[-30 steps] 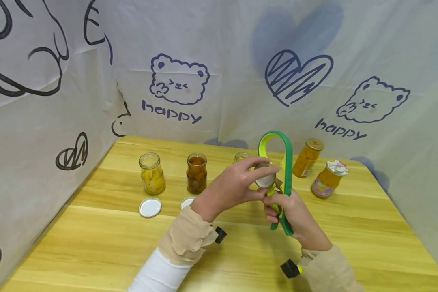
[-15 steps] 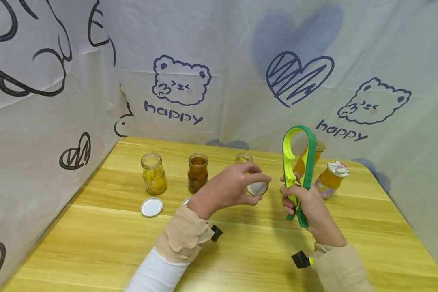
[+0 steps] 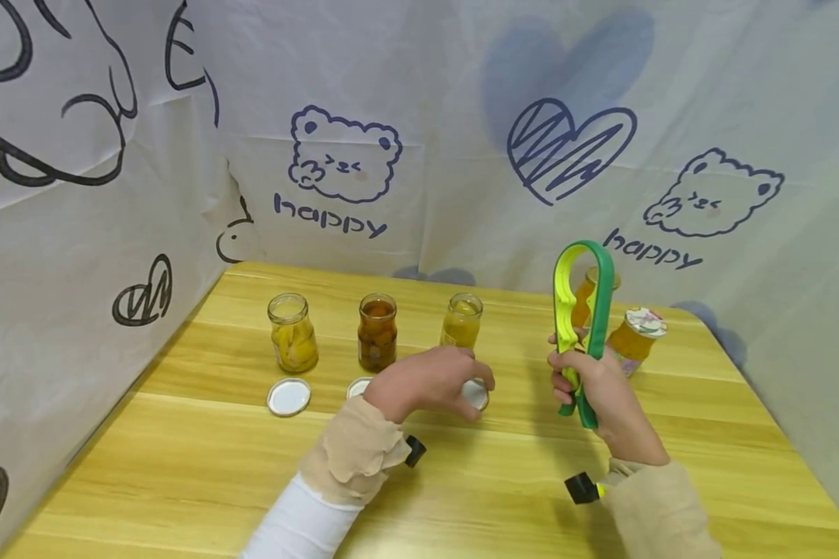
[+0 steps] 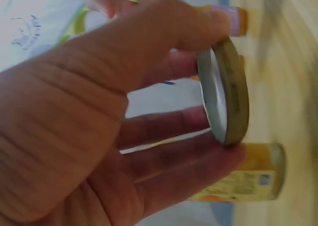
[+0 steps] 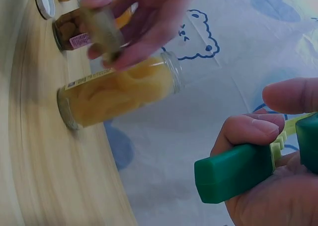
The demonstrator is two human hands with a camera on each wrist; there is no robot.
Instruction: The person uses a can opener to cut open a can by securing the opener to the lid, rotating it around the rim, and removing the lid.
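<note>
My left hand (image 3: 426,382) holds a round metal jar lid (image 3: 475,394) by its edge, between thumb and fingers. In the left wrist view the lid (image 4: 233,94) stands on edge, gold outside and white inside. Just behind that hand is an uncapped jar (image 3: 461,320) of yellow fruit; its full height shows in the right wrist view as the fruit jar (image 5: 124,92). My right hand (image 3: 604,388) grips a green and yellow jar opener (image 3: 604,299) by its handles, loop upward. Nothing sits inside the loop, which overlaps a capped jar behind it.
Two more uncapped jars, one yellow (image 3: 295,341) and one dark brown (image 3: 377,334), stand to the left. A white-faced lid (image 3: 289,397) lies before the first; another lid (image 3: 356,386) is partly hidden by my arm. Two capped orange jars (image 3: 636,335) stand at the right.
My left hand has carried the lid away from the opener and down toward the table, in front of the yellow jar. My right hand has moved right with the opener.
</note>
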